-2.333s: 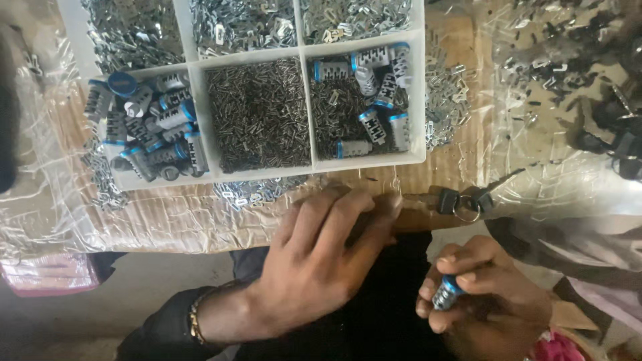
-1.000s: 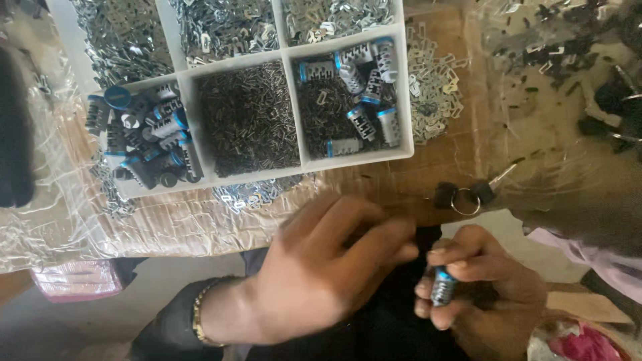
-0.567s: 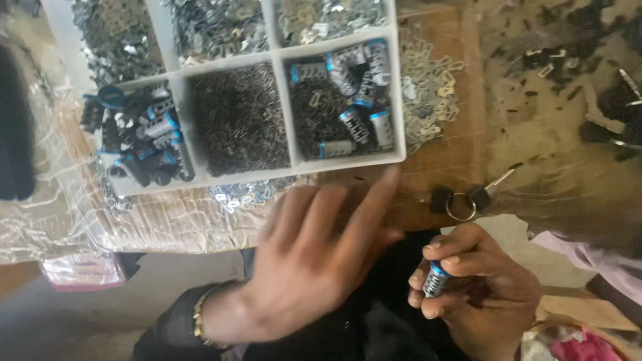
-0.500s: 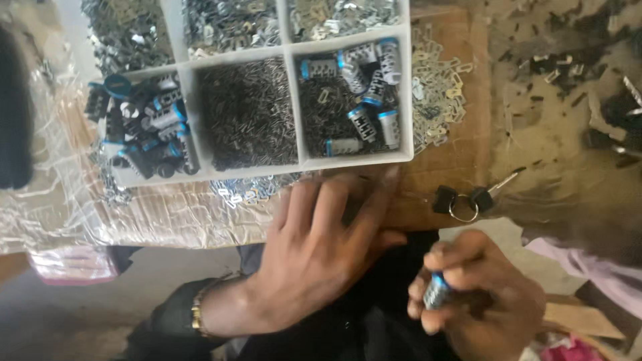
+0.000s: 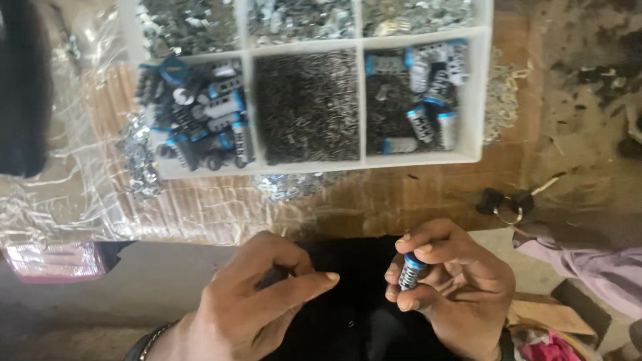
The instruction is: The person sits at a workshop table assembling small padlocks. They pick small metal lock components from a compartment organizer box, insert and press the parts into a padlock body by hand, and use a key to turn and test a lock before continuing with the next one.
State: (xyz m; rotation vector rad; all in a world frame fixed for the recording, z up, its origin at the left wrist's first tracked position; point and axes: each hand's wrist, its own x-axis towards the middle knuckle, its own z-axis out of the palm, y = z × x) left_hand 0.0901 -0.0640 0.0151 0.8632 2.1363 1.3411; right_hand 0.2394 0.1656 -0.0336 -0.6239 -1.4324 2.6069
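Fingertips of my right hand pinch a small blue-capped cylinder, held upright over my lap with its cap end up and tilted slightly right. My left hand has pulled back from the table edge and now curls loosely with its fingertips together; I cannot tell if it holds anything. Beyond sits the white divided tray.
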